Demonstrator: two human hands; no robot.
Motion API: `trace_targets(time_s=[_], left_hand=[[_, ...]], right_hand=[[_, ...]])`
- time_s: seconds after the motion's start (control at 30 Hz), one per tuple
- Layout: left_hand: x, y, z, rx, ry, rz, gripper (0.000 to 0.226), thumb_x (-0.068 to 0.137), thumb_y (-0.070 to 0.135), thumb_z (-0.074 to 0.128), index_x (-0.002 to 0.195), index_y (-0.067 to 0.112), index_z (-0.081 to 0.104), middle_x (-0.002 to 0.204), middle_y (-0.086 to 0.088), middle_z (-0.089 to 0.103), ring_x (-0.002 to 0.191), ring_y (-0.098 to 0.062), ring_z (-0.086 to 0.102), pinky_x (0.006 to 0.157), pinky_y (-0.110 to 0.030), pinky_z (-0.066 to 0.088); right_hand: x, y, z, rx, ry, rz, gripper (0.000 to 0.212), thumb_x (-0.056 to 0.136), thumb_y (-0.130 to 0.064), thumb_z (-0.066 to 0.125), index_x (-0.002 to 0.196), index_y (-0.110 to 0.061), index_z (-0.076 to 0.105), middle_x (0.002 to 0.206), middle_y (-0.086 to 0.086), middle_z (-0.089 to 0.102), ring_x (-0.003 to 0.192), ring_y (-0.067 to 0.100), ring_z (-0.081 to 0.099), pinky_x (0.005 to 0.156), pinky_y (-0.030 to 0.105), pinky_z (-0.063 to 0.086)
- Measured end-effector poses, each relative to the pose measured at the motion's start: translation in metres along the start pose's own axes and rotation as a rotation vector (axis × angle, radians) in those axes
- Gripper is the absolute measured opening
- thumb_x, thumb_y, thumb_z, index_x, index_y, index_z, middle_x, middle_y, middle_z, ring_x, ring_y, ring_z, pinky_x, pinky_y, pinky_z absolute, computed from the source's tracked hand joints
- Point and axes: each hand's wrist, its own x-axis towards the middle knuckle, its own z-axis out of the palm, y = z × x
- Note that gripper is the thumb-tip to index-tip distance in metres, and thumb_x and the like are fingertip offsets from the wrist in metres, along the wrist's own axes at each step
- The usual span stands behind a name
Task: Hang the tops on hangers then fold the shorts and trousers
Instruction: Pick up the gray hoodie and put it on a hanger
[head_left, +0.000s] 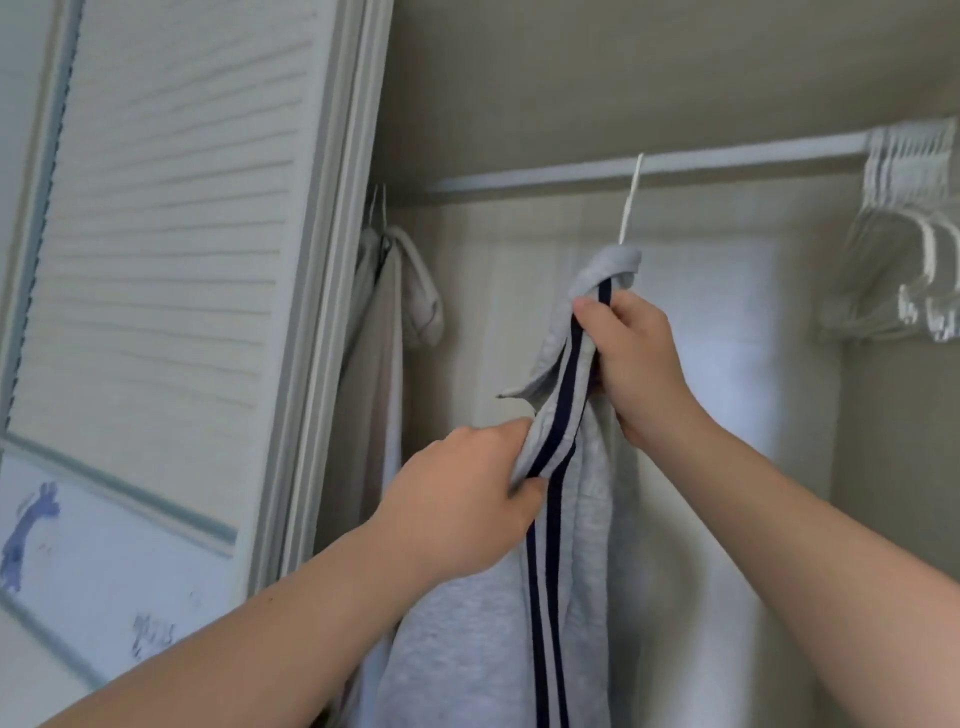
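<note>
A light grey top (587, 545) with two dark navy stripes hangs from a white hanger (630, 202) hooked over the white closet rod (727, 158). My left hand (462, 504) pinches the striped edge of the top at mid height. My right hand (631, 358) grips the same striped fabric higher up, just under the collar and the hanger's neck. The hanger's arms are hidden inside the fabric.
Two pale garments (384, 332) hang at the closet's left end behind a white louvred door (171, 270). Several empty white hangers (914, 228) are bunched at the rod's right end. A beige wall is behind.
</note>
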Motion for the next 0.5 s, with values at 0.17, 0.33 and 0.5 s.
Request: trace_targets(time_s=[0.17, 0.33, 0.5], left_hand=[[0.08, 0.008, -0.009, 0.234, 0.095, 0.047, 0.012, 0.097, 0.031, 0.048, 0.106, 0.023, 0.049, 0.087, 0.001, 0.063, 0.079, -0.027, 0.062, 0.073, -0.042, 0.054], [0.147, 0.02, -0.023, 0.354, 0.142, 0.08, 0.016, 0.096, 0.025, 0.046, 0.111, 0.019, 0.048, 0.094, -0.005, 0.062, 0.086, -0.032, 0.061, 0.076, -0.044, 0.053], [0.187, 0.025, -0.023, 0.364, 0.134, 0.048, 0.01, 0.096, 0.022, 0.045, 0.105, 0.021, 0.047, 0.091, -0.002, 0.059, 0.078, -0.029, 0.057, 0.069, -0.038, 0.049]], right_hand=[[0.085, -0.002, -0.021, -0.065, 0.016, -0.098, 0.028, 0.097, -0.023, 0.057, 0.073, -0.015, 0.046, 0.066, 0.008, 0.045, 0.063, 0.019, 0.047, 0.058, 0.031, 0.04], [0.161, -0.011, -0.04, -0.184, 0.05, -0.099, 0.032, 0.095, -0.023, 0.056, 0.067, -0.019, 0.04, 0.063, 0.004, 0.043, 0.064, 0.02, 0.045, 0.062, 0.033, 0.034], [0.203, 0.0, -0.057, -0.184, 0.08, 0.056, 0.03, 0.093, -0.015, 0.055, 0.068, -0.018, 0.041, 0.069, 0.009, 0.045, 0.063, 0.021, 0.046, 0.058, 0.03, 0.033]])
